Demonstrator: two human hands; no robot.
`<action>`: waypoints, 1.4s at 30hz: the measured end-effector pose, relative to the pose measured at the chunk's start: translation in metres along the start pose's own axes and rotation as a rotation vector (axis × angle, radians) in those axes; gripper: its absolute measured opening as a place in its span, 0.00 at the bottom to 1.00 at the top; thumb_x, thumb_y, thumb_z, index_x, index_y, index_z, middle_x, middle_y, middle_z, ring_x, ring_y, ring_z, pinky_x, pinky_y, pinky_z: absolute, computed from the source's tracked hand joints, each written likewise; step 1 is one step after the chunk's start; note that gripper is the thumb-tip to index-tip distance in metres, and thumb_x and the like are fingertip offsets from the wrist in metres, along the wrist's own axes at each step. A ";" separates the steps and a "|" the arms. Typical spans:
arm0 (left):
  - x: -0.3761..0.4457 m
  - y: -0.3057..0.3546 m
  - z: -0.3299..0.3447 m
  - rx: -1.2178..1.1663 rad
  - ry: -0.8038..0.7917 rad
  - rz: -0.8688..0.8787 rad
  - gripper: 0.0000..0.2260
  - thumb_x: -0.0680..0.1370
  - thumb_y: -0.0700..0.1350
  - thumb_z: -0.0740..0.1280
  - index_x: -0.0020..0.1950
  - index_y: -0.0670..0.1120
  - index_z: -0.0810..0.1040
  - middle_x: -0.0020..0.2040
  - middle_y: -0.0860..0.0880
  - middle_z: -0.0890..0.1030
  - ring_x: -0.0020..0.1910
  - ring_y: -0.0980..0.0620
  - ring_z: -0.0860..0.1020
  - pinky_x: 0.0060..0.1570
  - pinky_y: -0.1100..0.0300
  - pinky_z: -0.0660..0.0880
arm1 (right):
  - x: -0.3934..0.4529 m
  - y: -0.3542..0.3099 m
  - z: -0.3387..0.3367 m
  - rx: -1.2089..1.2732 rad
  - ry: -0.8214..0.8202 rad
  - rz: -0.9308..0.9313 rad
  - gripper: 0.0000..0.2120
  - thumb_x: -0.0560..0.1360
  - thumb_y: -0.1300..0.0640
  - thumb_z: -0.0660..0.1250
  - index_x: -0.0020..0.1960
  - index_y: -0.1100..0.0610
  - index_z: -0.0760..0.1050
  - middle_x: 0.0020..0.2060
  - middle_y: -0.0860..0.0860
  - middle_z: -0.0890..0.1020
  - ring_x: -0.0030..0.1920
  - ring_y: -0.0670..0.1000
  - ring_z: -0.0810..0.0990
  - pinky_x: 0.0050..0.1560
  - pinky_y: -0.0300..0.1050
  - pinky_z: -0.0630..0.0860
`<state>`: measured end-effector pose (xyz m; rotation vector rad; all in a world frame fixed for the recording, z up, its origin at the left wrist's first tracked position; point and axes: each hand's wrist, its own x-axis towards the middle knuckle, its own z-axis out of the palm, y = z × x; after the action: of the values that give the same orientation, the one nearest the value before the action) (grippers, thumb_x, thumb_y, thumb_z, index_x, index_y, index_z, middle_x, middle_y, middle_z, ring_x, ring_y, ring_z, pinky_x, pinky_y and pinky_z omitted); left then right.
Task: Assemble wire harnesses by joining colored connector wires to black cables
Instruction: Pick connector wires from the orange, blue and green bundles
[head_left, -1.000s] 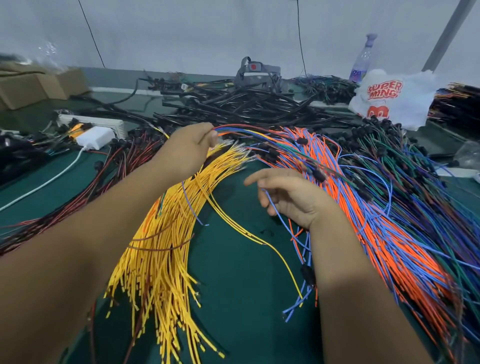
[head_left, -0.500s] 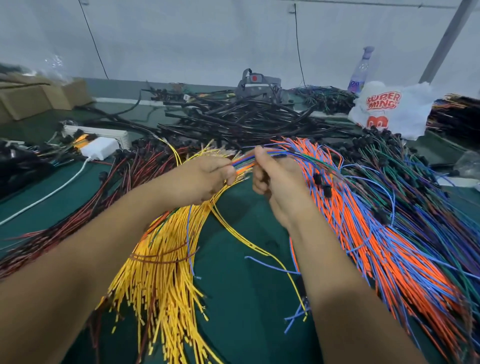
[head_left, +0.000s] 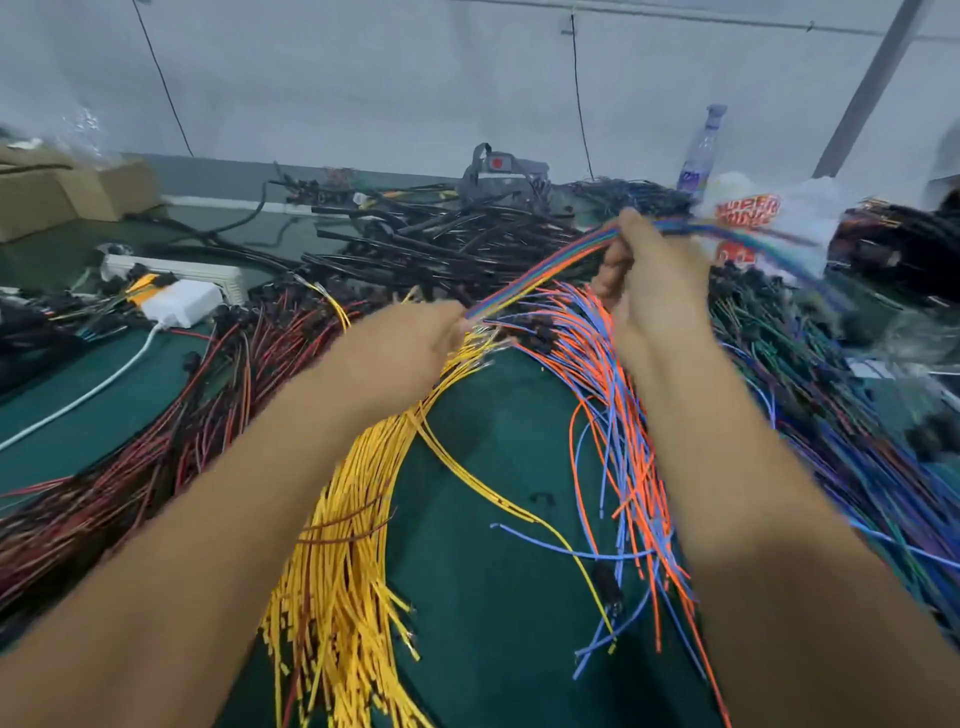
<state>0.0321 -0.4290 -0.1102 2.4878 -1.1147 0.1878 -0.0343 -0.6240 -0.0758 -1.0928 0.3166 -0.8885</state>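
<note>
A small bundle of coloured wires (head_left: 545, 270) (blue, green, red, orange) stretches taut between my two hands. My left hand (head_left: 410, 348) pinches its near end above the yellow wire pile (head_left: 343, 561). My right hand (head_left: 649, 280) is raised and grips the bundle farther along; the free end (head_left: 769, 244) trails right, blurred. Orange and blue wires (head_left: 623, 415) lie under my right forearm. Black cables (head_left: 441, 244) are heaped at the back of the green table (head_left: 493, 597).
Red and black wires (head_left: 156, 441) spread at left, green and blue wires (head_left: 857, 415) at right. A white power strip (head_left: 182, 270) and charger (head_left: 182, 304) sit at back left beside cardboard boxes (head_left: 62, 197). A plastic bag (head_left: 769, 218) and a bottle (head_left: 701, 150) stand at back right.
My right hand has risen up and to the right, drawing the coloured bundle taut and sliding along it. My left hand stays near the yellow wires, holding the bundle's end.
</note>
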 end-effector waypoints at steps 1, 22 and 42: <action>-0.002 0.006 0.013 -0.026 -0.008 -0.022 0.12 0.84 0.51 0.52 0.47 0.47 0.69 0.36 0.49 0.72 0.33 0.52 0.70 0.29 0.56 0.60 | -0.005 0.011 -0.001 0.139 0.011 0.102 0.13 0.80 0.60 0.62 0.37 0.56 0.71 0.18 0.46 0.69 0.18 0.43 0.64 0.20 0.34 0.61; -0.019 -0.018 0.060 -0.651 0.176 -0.188 0.14 0.81 0.44 0.63 0.35 0.45 0.78 0.23 0.56 0.70 0.22 0.58 0.63 0.24 0.67 0.58 | -0.060 0.094 -0.018 -0.240 -0.162 0.201 0.12 0.81 0.64 0.59 0.41 0.59 0.76 0.29 0.53 0.77 0.26 0.45 0.75 0.29 0.37 0.75; -0.020 -0.010 0.063 -0.515 0.119 -0.084 0.08 0.77 0.42 0.68 0.48 0.53 0.85 0.38 0.61 0.83 0.41 0.64 0.79 0.41 0.71 0.73 | -0.067 0.098 -0.014 -0.364 -0.306 0.301 0.08 0.77 0.67 0.67 0.39 0.62 0.76 0.28 0.55 0.81 0.28 0.49 0.82 0.32 0.41 0.80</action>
<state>0.0240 -0.4356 -0.1760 2.0300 -0.8743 0.0184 -0.0400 -0.5656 -0.1801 -1.4519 0.3845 -0.3937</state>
